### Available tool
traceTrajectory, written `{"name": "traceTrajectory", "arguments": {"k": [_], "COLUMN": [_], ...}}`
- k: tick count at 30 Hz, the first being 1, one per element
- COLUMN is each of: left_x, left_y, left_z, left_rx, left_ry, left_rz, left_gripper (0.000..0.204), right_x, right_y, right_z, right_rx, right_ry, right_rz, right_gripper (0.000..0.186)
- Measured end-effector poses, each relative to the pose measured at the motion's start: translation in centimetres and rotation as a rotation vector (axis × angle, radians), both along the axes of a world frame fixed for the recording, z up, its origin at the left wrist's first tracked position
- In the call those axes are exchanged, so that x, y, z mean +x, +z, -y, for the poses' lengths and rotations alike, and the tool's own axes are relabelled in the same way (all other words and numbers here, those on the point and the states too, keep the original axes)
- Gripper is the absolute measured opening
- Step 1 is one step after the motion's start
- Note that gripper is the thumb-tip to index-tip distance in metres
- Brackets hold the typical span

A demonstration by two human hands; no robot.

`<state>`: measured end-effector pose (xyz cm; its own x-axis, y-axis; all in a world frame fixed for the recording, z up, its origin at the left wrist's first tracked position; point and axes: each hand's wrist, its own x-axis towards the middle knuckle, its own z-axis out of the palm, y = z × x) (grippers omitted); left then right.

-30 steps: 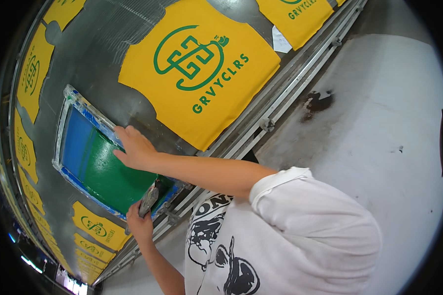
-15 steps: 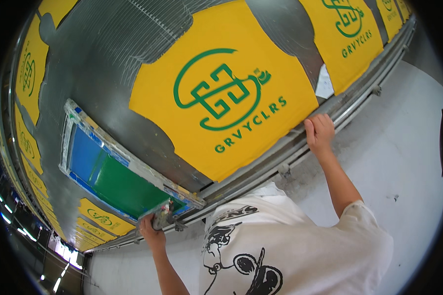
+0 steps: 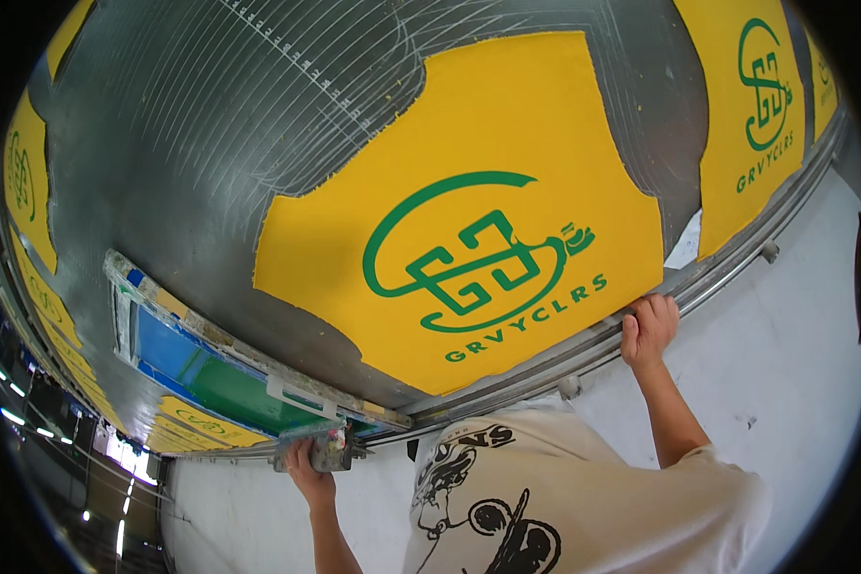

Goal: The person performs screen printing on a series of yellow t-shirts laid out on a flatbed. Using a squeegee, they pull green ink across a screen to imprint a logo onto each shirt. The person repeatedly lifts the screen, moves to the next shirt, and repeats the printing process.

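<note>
Screen-printing frame: one, on the grey metal table, left of the large yellow garment panel and apart from it. Long axis ran from the far left down toward the near edge, right end nearest the person. Mesh blue at the far end, green ink along the nearer stretch.

Large yellow panel lay flat, its lower hem along the table edge, slanting up to the right. Green line emblem upright as seen from the person's side, lettering under it parallel to the hem.

Counts: one large panel in the middle; two more at right, the nearer one and a farther one partly seen. More yellow panels ran down the left side, too foreshortened to count. One white scrap between the middle panel and its right neighbour.

Left hand: closed around a grey, stained block at the frame's near end; whether the block was fixed to the frame, could not tell.

Right hand: fingers curled at the table's rail, by the hem's right corner. Could not tell whether it pinched cloth.
</note>
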<state>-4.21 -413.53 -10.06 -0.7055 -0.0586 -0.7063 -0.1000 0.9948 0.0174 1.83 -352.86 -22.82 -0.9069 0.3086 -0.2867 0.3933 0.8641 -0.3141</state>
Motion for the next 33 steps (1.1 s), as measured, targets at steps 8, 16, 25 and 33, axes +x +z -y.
{"name": "traceTrajectory", "arguments": {"k": [8,16,25,33], "left_x": [0.2,-0.1,1.4,3.2], "left_y": [0.4,0.4,0.2,-0.7], "left_z": [0.7,0.3,1.1,3.2], "left_rx": [0.016,0.017,0.054,0.101], "left_ry": [0.001,-0.028,-0.015,-0.119], "left_rz": [-0.009,-0.026,-0.076,-0.233], "left_gripper": [0.054,0.05,0.053,0.049], "right_x": [-0.1,-0.3,0.3,2.3], "right_y": [0.3,0.7,1.0,0.1], "right_z": [0.7,0.7,0.5,2.1], "right_rx": [0.012,0.011,-0.027,-0.067], "right_ry": [0.02,0.019,-0.023,-0.179], "right_rz": [0.037,0.013,-0.16,-0.358], "right_gripper": [0.037,0.037,0.027,0.026]}}
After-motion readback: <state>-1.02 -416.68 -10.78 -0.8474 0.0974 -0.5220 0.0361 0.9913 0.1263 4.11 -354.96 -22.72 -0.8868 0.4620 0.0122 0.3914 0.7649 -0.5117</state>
